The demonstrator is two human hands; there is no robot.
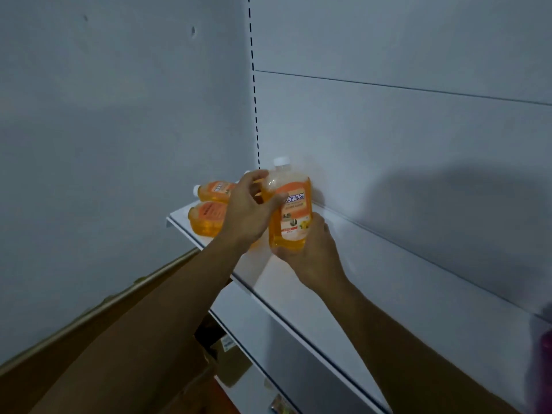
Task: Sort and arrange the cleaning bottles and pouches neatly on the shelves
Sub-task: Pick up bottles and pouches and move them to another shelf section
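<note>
Fingers of left hand [249,209] and right hand [310,249] curl round the upright orange bottle [288,210] above the shelf [328,294].

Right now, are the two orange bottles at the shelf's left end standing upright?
No, both orange bottles lie on their sides on the shelf, left of the upright bottle held in both hands.

Glossy plastic bottle [288,210] — matt shelf [313,297].

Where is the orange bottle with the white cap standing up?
In the head view, the upright orange bottle is at the shelf's back corner, held between the left hand and right hand, right of two lying bottles.
</note>
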